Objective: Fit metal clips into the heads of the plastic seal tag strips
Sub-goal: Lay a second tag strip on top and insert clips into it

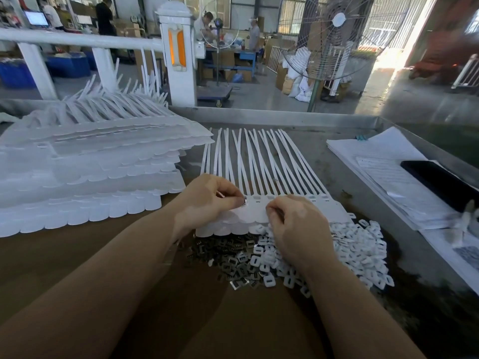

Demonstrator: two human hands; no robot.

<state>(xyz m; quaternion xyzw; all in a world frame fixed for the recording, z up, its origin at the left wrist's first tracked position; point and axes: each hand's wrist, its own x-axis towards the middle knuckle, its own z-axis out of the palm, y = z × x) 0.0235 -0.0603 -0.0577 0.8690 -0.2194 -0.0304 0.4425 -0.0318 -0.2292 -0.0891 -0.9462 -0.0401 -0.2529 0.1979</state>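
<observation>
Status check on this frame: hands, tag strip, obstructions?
Left hand pinching small metal clip at white plastic seal tag strip head. Right hand curled, contents hidden. Nothing blocking.

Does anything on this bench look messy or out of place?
Mostly orderly. The metal clips and white plastic pieces lie in loose heaps that mix where they meet, and the strips' tails cross each other instead of lying parallel.

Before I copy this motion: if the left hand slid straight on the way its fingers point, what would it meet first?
Probably the right hand; the left hand, pinching a metal clip, points right along the strip heads. Depth is unclear.
</observation>
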